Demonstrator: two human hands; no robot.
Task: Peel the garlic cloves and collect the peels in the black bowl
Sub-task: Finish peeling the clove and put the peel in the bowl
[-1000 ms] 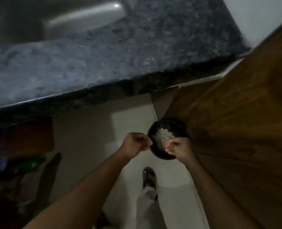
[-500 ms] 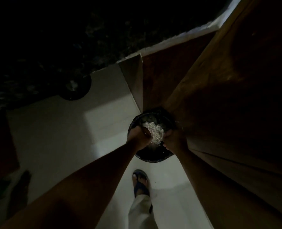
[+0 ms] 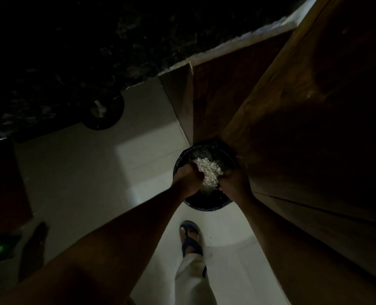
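Observation:
A heap of pale garlic peels [image 3: 208,170] is bunched between my two hands, low over a round black container [image 3: 204,208] standing on the floor. My left hand [image 3: 188,179] grips the heap from the left with curled fingers. On the heap's right side my right hand [image 3: 233,181] holds it the same way. A second round black bowl [image 3: 105,125] with something white in it sits at the edge of the dark counter, up and to the left. No whole garlic clove is visible in this dim light.
A dark speckled stone counter [image 3: 72,51] fills the upper left. A wooden door or cabinet side [image 3: 303,128] runs along the right, touching the black container. On the pale tiled floor [image 3: 94,172] is my sandalled foot [image 3: 190,236], with dim objects at the lower left.
The view has tilted down from the counter top to the floor and darkened. My hands have come together around the peels and sunk lower over the black container.

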